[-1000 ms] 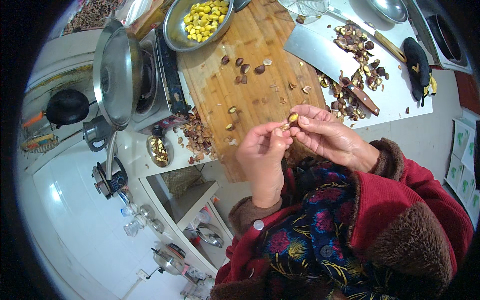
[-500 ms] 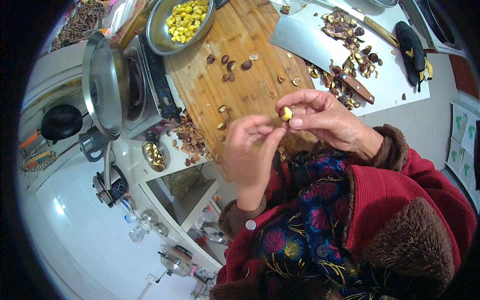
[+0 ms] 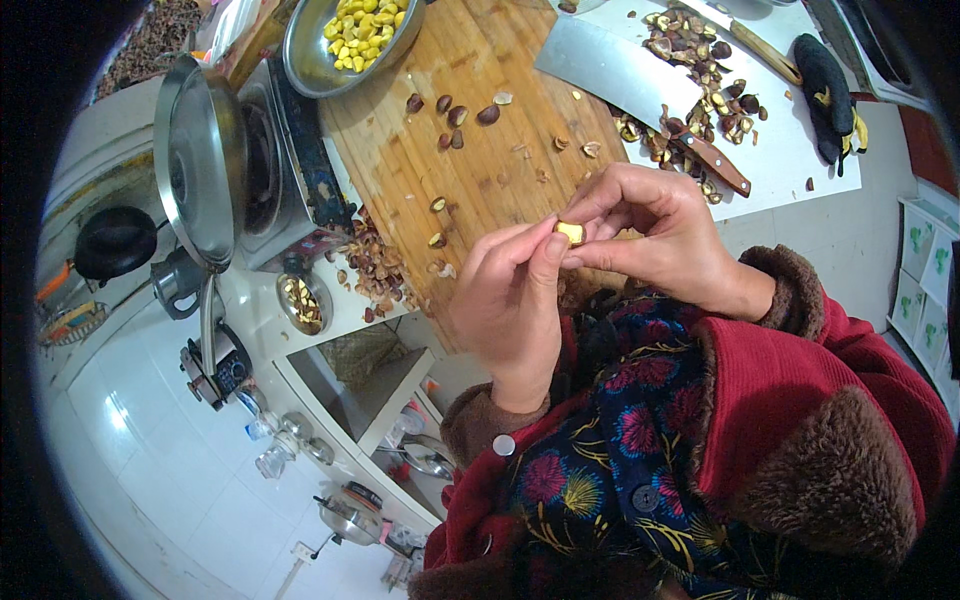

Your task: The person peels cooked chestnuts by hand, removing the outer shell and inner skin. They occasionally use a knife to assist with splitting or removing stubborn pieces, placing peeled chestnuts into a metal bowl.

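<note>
A partly peeled chestnut [image 3: 570, 233], yellow flesh showing beside brown shell, is pinched between my two hands over the near part of the wooden board [image 3: 480, 60]. Thumb and fingers of my right hand [image 3: 655, 235] grip it from the right. From the other side, my left hand [image 3: 510, 300] presses its thumb and fingertips against it. Several brown chestnuts [image 3: 457, 116] lie on the board beyond my hands, with two cut ones [image 3: 438, 205] to the left. Peeled yellow chestnuts fill part of a metal bowl [image 3: 300, 72] at the upper left.
A cleaver [image 3: 615, 72] lies by a heap of shells [image 3: 725, 100] on the white surface at right, with a wooden-handled knife [image 3: 760, 48] and black glove [image 3: 825, 95]. More shells [image 3: 375, 265] and a small metal dish [image 3: 304, 305] are at left, near a lidded pan [image 3: 200, 165].
My left hand, blurred before, has come in to the chestnut and now grips it with the right. More yellow flesh faces up. The view has shifted slightly.
</note>
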Demonstrator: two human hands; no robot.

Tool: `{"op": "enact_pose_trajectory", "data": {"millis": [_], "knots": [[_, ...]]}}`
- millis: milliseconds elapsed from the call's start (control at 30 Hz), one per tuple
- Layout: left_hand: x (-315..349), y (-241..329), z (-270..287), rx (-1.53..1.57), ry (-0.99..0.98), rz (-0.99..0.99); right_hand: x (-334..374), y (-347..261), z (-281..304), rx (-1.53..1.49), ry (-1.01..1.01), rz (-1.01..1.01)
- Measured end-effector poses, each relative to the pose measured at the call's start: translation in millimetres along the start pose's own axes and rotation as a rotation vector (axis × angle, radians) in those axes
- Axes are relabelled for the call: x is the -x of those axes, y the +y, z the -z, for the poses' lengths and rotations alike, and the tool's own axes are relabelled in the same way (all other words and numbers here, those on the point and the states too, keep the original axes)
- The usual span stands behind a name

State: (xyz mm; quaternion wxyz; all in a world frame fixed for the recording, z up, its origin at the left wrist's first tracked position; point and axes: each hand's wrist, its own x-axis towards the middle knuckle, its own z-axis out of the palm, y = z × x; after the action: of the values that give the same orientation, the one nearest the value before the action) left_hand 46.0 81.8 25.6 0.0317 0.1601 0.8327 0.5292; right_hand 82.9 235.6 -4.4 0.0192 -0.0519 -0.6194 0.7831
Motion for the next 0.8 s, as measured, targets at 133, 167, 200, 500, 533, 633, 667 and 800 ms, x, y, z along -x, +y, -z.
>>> {"op": "enact_pose_trajectory", "data": {"millis": [133,167,200,500,533,633,667,800], "knots": [[2.1,5.0,-5.6,-0.023,0.051,0.03,1.9,0.5,-4.4,-0.024,0.044,-0.038],[2.8,4.1,-7.1,-0.014,0.073,0.03,2.1,0.2,-5.3,-0.036,0.045,-0.057],[3.6,3.5,-8.2,-0.006,0.094,0.029,2.2,1.1,-7.1,-0.075,0.051,-0.075],[6.5,-6.7,-13.0,0.011,0.198,0.082,0.9,-0.7,-15.2,-0.581,0.013,-0.311],[5.6,-5.6,-13.4,0.132,0.189,0.17,0.6,-0.2,-13.6,-0.622,0.009,-0.344],[2.8,-3.3,-11.1,0.435,0.147,0.38,-0.6,6.1,-7.7,-0.83,0.008,-0.439],[3.4,-7.2,-9.4,0.498,0.123,0.414,-1.2,8.3,-6.3,-0.913,0.008,-0.469],[1.4,-1.0,-12.0,0.492,0.164,0.414,-3.8,10.1,-5.9,-0.808,0.004,-0.408]]}}
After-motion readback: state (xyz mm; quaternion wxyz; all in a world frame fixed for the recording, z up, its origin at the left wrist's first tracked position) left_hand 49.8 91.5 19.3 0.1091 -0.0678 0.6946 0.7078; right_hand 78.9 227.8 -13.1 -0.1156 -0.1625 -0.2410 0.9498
